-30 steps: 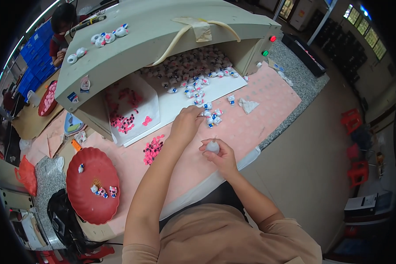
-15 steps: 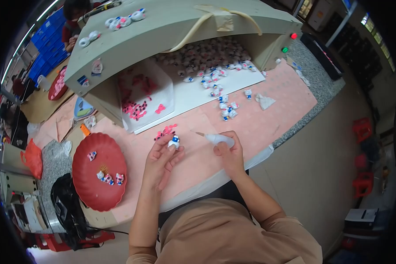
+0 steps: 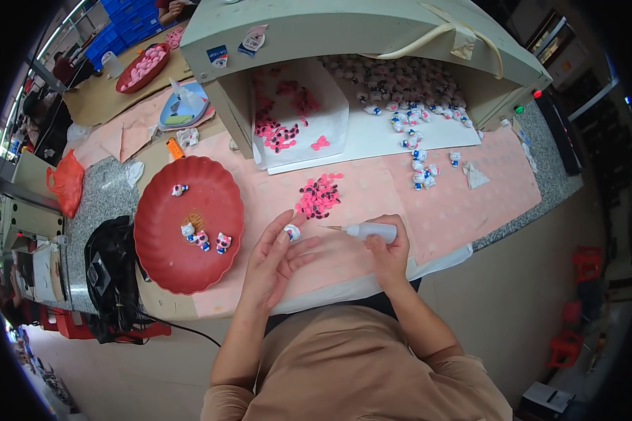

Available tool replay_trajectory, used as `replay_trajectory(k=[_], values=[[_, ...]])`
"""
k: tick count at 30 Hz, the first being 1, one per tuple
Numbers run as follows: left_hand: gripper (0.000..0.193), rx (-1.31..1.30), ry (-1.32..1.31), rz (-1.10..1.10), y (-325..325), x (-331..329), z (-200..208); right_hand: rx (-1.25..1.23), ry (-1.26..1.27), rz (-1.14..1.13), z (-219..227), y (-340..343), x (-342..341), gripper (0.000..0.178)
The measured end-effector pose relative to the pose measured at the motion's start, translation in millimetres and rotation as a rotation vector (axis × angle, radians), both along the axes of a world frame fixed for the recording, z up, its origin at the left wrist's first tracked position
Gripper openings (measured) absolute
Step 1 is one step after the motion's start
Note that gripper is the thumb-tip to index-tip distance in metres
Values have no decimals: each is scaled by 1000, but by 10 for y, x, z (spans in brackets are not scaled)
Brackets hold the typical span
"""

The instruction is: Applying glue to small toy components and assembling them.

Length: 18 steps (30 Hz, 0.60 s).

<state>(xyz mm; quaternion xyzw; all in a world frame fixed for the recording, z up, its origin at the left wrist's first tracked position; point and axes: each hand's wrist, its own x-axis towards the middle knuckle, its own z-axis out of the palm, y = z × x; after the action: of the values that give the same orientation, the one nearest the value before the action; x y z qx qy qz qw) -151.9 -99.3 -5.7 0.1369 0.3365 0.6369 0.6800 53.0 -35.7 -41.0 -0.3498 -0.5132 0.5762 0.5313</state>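
Observation:
Between the thumb and fingers of my left hand point(image 3: 270, 263) is a small white cat figurine point(image 3: 293, 231), with its white side mostly showing. My right hand point(image 3: 392, 259) is wrapped round a translucent squeeze bottle point(image 3: 373, 230) with a thin needle tip. That tip points left at the figurine, a short gap away from it. Just beyond my hands lies a heap of small pink and dark pieces point(image 3: 319, 197) on the pink table covering point(image 3: 372, 189).
A red scalloped tray point(image 3: 163, 270) with several figurines stands at left. Behind the heap, a grey open-fronted housing point(image 3: 316, 31) covers many figurines point(image 3: 407, 84) and a white sheet point(image 3: 333, 144) bearing pink pieces. A crumpled tissue point(image 3: 476, 176) lies at right.
The view has swung left, so the table appears shifted right. The figurine has been turned in my left fingers, its blue front now mostly hidden. The bottle has tipped nearer level.

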Motion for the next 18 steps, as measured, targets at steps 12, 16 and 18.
replay_trajectory(k=[12,16,18], values=[[44,92,407,-131,7,-36,-213,194,-137,-21,-10,-12,-46,29],[49,120,504,-4,28,80,-281,330,-242,-21,-51,-8,-15,25],[49,94,570,26,29,91,-295,398,-246,-37,-73,-2,-18,24]])
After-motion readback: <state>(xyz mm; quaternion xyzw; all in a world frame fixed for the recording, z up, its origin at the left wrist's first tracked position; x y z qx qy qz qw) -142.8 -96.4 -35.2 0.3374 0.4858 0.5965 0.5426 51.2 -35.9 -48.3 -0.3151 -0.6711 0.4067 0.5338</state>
